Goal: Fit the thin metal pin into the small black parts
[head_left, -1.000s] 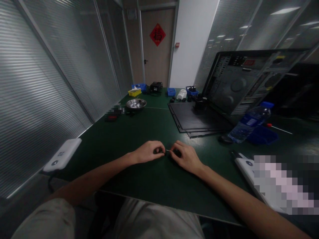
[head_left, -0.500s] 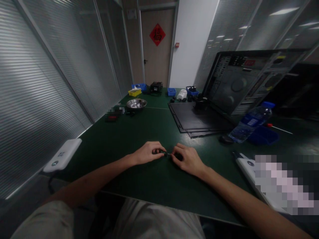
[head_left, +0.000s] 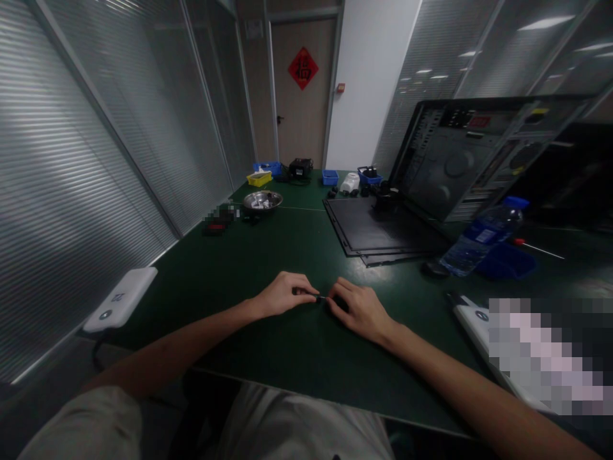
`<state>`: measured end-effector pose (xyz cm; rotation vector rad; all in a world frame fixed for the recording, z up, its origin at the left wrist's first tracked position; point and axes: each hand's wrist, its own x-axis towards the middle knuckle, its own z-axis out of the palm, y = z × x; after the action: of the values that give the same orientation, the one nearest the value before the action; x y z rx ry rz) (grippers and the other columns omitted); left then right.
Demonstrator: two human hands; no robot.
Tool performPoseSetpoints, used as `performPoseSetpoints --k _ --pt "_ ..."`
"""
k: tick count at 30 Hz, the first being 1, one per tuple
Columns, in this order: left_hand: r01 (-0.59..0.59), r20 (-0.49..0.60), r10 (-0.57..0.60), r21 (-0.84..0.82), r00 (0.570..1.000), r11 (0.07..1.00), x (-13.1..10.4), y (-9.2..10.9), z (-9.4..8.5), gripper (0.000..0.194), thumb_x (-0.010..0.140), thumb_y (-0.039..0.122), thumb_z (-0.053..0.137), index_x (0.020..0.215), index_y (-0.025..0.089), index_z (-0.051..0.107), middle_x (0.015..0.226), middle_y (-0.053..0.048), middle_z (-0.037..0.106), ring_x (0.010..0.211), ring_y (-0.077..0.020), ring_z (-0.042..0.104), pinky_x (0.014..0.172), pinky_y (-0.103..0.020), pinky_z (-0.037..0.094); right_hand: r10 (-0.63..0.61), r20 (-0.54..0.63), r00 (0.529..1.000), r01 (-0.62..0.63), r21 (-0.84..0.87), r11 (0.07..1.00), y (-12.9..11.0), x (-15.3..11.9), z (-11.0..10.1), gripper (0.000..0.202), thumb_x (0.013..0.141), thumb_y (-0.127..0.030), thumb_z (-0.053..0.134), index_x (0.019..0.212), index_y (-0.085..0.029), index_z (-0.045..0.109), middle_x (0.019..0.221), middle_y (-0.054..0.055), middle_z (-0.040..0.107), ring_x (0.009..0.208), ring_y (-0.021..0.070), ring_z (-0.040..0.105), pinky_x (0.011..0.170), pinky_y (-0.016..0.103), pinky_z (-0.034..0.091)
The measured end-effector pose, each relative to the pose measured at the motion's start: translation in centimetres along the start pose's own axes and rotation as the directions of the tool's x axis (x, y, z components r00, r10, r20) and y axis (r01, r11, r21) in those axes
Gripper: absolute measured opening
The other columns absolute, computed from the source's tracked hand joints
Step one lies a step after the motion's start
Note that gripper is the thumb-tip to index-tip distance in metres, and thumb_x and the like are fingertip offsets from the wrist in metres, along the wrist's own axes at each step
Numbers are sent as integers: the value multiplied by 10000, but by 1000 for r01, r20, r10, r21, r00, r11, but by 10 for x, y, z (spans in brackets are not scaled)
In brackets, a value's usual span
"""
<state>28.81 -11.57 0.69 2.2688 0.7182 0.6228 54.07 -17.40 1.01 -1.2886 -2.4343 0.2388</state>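
Over the green table (head_left: 268, 345), my left hand (head_left: 286, 294) pinches a small dark piece (head_left: 319, 299) between thumb and fingertips. Just to its right, my right hand (head_left: 357, 308) has thumb and forefinger pressed together at a tiny light, thin bit (head_left: 324, 297) that meets the dark piece. The fingertips of both hands are close together, with only a narrow gap between them. What the thin bit is cannot be made out, as it is too small and partly hidden by the fingers.
Black panels (head_left: 378, 227) lie beyond my right hand, before an open computer case (head_left: 460, 153). A water bottle (head_left: 483, 236) leans over a blue tray (head_left: 512, 260). Farther back are a metal bowl (head_left: 262, 202) and a yellow bin (head_left: 259, 179). White devices (head_left: 122, 297) rest at both sides.
The small dark piece between the hands looks slightly lower and tilted differently. My right fingertips have shifted a little to the left. Otherwise the hands keep nearly the same place.
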Motion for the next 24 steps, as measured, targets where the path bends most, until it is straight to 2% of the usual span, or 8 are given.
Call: performPoseSetpoints --k 13,24 --pt "32 -16 -32 -16 999 999 0 -1 2 270 929 360 745 1135 199 811 937 -58 723 794 -160 628 723 -255 457 -41 -4 999 41 -53 998 -4 1 4 202 1069 -352 473 1038 -223 625 1004 32 630 769 158 620 656 282 414" --pt "34 -29 -35 -52 999 998 0 -3 4 264 921 376 752 1115 212 825 961 -67 765 818 -180 683 752 -273 494 -91 31 995 92 -35 995 -7 3 4 210 1099 -326 401 1081 -212 577 1019 56 621 785 168 620 671 286 452"
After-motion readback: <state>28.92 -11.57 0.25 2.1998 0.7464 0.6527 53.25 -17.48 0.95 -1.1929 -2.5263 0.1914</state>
